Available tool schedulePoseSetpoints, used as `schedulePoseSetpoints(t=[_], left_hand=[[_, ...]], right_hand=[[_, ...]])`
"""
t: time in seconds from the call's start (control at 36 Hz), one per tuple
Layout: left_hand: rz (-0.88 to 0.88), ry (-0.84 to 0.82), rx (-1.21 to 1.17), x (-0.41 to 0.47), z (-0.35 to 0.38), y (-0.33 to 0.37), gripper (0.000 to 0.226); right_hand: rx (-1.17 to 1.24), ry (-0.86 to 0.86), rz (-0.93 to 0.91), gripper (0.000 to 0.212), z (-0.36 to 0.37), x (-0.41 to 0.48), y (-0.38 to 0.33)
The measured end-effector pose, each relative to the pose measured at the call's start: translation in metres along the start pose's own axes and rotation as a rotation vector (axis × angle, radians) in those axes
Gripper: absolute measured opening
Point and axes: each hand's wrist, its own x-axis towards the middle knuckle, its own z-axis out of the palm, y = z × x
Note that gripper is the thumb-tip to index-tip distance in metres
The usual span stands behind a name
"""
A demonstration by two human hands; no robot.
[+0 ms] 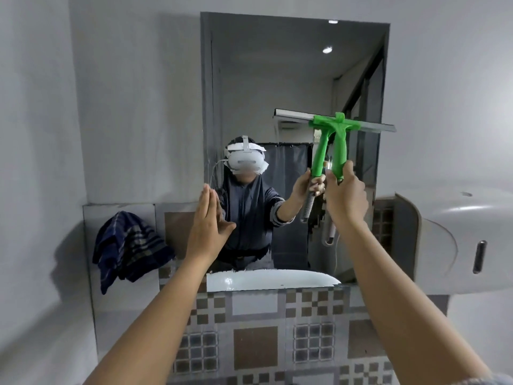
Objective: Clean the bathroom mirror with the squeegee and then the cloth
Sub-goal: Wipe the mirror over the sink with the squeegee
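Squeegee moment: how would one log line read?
right hand: gripping squeegee, blade on mirror | left hand: open, flat by glass | cloth: unused, left ledge

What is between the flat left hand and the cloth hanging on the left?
Nothing: in the head view only bare wall panel and brown tile separate the left hand from the cloth.

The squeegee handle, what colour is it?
Bright green, on the squeegee handle, seen in the head view.
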Motion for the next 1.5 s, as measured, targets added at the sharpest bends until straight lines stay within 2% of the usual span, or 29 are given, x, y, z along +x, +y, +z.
schedulePoseSetpoints(t=[0.11,0.44,0.69,0.78,1.03,1.19,1.5], left_hand=[[0.043,-0.01,0.033,0.0,-0.002,-0.003,0.099],[0.135,-0.037,0.082,0.0,-0.007,-0.016,0.101],[0.17,-0.05,0.117,0.003,-0.01,-0.022,0.103],[0.176,-0.054,0.13,0.008,-0.01,-0.019,0.1],[0.191,-0.08,0.095,0.011,-0.011,-0.013,0.098],[0.15,-0.059,0.136,-0.006,-0.012,-0.033,0.098],[0.137,-0.031,0.118,-0.01,-0.003,-0.028,0.088]], right_hand=[[0.072,0.013,0.037,0.032,0.012,-0.01,-0.013],[0.318,-0.005,0.17,0.05,0.047,-0.044,-0.051],[0.367,-0.044,0.154,0.053,0.063,-0.073,-0.07],[0.361,-0.078,0.135,0.059,0.064,-0.077,-0.076],[0.277,-0.089,0.024,0.061,0.07,-0.089,-0.087],[0.177,-0.216,-0.079,0.06,0.083,-0.105,-0.092],[-0.013,-0.198,-0.21,0.054,0.074,-0.095,-0.073]])
